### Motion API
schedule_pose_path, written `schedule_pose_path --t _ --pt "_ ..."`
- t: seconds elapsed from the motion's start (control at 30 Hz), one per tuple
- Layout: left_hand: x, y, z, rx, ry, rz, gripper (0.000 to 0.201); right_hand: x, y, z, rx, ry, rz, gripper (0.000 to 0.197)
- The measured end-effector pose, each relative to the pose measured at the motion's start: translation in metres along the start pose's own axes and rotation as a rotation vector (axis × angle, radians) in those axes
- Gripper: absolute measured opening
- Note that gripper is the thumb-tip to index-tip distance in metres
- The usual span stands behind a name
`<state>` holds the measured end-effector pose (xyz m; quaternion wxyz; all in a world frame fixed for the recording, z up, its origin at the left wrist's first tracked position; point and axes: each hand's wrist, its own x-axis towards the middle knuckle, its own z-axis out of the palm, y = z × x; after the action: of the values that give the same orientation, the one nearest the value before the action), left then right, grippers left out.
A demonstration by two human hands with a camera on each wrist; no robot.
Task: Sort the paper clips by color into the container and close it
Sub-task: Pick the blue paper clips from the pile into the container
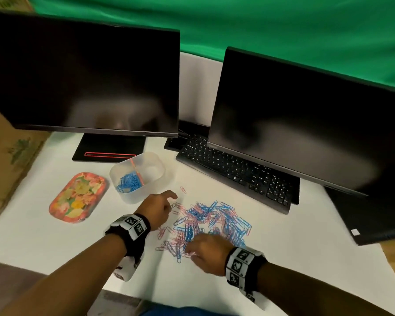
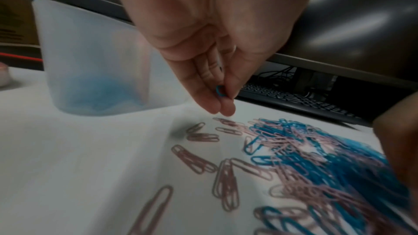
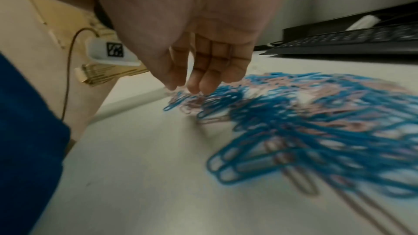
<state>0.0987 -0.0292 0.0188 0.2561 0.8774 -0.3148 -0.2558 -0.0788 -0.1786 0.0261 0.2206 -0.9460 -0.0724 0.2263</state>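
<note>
Careful, the left hand (image 2: 212, 71) pinches one blue clip (image 2: 219, 92) that could slip short of the container (image 1: 137, 176), while the right hand's (image 3: 203, 56) loose fingers rake the tangled pile (image 1: 210, 226) and may snag pink.

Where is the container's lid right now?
In the head view, the floral lid lies flat on the table, left of the open container, touched by neither hand.

I see my left hand (image 1: 156, 207) at the left edge of the clip pile (image 1: 205, 226), fingers curled, between pile and container (image 1: 137, 176). My right hand (image 1: 209, 254) rests on the pile's near side. Blue clips (image 1: 128, 182) lie in the container's left half, beside an orange divider (image 1: 136, 171). A floral lid (image 1: 78, 197) lies left of it.
</note>
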Motion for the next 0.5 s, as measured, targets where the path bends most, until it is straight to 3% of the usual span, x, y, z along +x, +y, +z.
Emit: schedule_pose_path --t 0.1,0.3,0.4,0.5 --pt "-0.015 0.0 0.004 -0.056 -0.04 0.006 0.045 0.008 -0.017 0.012 -0.085 -0.046 -0.051 0.034" --pt "-0.04 -0.01 0.02 -0.086 -0.074 0.004 0.023 0.006 -0.016 0.021 -0.135 -0.05 -0.045 0.034" --pt "-0.05 -0.016 0.028 0.025 -0.145 0.057 0.014 0.001 -0.011 0.021 -0.145 -0.051 -0.051 0.034" --pt "-0.056 -0.026 0.038 0.196 -0.188 0.116 0.019 -0.007 -0.008 0.021 -0.14 -0.043 -0.058 0.032"
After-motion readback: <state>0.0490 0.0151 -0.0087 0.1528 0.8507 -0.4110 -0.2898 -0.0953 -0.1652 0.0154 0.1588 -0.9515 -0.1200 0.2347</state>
